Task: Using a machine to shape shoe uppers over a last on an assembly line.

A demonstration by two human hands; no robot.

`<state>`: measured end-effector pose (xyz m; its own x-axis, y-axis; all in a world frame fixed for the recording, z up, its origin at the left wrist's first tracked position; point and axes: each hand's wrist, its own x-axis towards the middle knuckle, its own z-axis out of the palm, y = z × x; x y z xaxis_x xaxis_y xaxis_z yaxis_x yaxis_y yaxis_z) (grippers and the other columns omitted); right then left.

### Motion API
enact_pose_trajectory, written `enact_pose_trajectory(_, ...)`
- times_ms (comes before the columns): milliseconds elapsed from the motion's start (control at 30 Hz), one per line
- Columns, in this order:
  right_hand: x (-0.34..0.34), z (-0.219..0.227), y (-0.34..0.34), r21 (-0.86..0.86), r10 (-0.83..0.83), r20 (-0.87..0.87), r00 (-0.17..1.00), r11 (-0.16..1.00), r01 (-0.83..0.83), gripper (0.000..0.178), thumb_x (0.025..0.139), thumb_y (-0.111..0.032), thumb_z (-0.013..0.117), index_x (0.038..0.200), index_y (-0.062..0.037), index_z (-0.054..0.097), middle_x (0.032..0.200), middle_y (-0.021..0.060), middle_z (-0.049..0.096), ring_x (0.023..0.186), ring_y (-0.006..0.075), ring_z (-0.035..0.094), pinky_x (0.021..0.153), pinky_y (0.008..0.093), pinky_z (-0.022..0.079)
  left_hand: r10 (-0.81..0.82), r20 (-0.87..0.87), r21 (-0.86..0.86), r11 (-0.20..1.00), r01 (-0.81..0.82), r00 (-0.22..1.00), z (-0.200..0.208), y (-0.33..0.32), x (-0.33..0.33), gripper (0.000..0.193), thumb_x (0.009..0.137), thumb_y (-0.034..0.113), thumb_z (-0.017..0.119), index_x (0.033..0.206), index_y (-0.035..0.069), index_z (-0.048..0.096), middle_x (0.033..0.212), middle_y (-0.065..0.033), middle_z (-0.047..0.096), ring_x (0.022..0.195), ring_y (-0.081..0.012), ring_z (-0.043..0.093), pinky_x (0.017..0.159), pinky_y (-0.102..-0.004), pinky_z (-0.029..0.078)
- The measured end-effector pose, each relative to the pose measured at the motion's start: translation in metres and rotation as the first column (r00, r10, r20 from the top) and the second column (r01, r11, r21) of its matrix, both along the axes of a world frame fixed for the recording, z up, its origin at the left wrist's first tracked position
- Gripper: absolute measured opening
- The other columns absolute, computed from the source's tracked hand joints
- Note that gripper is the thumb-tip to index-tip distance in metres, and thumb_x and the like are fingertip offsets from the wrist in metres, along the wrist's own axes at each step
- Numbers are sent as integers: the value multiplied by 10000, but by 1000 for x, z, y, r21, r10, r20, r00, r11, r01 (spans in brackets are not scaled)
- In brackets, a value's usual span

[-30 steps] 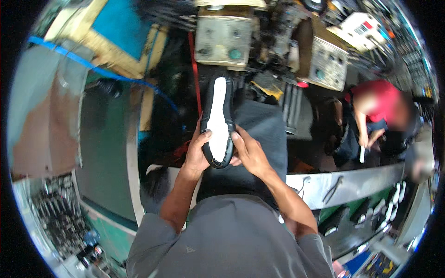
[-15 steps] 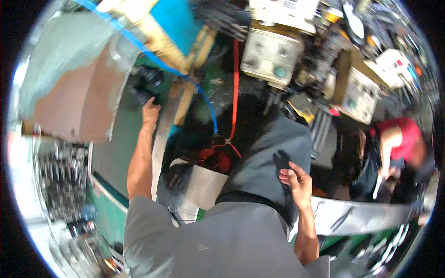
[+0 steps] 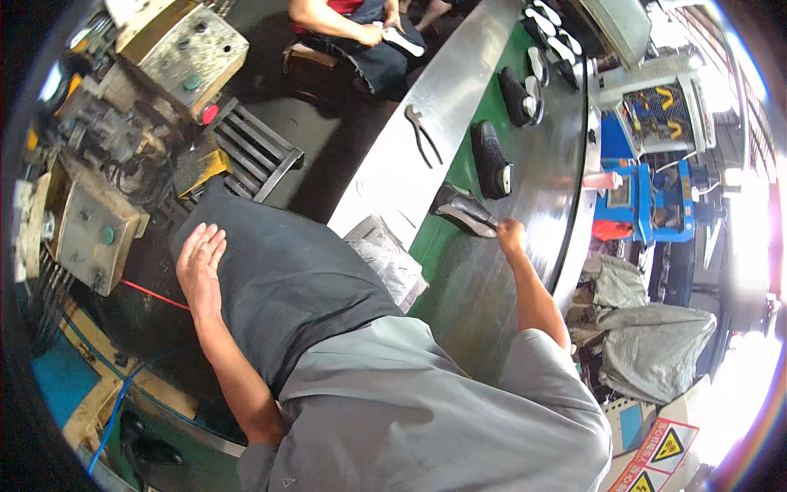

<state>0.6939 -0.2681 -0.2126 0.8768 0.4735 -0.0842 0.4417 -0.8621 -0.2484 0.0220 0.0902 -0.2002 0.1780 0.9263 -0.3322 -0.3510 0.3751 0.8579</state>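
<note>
The steel ledge [image 3: 385, 176] is the landmark here. To its right runs a dark conveyor belt [image 3: 545, 197], and on the belt, just beside the ledge, lies a dark shoe [image 3: 464, 210], tipped so that its paler part shows. The person's right hand [image 3: 511, 236] is at the shoe's end farther from the ledge — fingers drawn together and, it appears, closed on that end, though the grip itself is small in view. The left hand [image 3: 201, 262], well left of the ledge over the dark apron [image 3: 287, 262], holds nothing; its fingers are extended and nearly together.

The step in hand looks like one-handed handling of the shoe at the belt, either picking up or setting down; which, one cannot tell. The next move calls for a steady pinch at that end, clear of the black shoe [image 3: 490, 160] farther along the ledge — and of the pliers [image 3: 415, 119] lying on it.
</note>
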Motion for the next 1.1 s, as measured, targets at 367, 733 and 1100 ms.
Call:
enact_pose_trajectory(367, -17, -20, 58, -184, 468, -230, 853, 840, -510, 1081, 854, -386, 883, 1739, -153, 306, 1590, 265, 562, 1442, 443, 578, 1204, 499, 484, -94, -391, -44, 996, 83, 916, 16, -21, 9, 427, 1098, 144, 663, 1446, -99, 618, 1360, -217, 701, 1221, -296, 724, 1103, -421, 580)
enact_pose_trajectory(733, -149, -7, 76, 379, 53, -730, 681, 861, 340, 863, 908, -343, 906, 1546, 90, 519, 1316, 212, 740, 1111, 251, 748, 980, 381, 593, -468, -144, 92, 871, 483, 872, 42, -17, 163, 476, 1066, 71, 670, 1520, -46, 587, 1406, -215, 699, 1233, -261, 728, 1076, -369, 576)
enact_pose_trajectory(1100, -363, 99, 249, 493, 580, -629, 517, 812, -312, 1073, 860, -513, 896, 1624, 88, 441, 1470, 325, 651, 1404, 370, 630, 1191, 437, 472, 66, -373, 373, 924, 84, 925, 59, 14, 161, 460, 1041, 200, 742, 1451, 7, 663, 1288, -144, 742, 1172, -195, 686, 998, -331, 554)
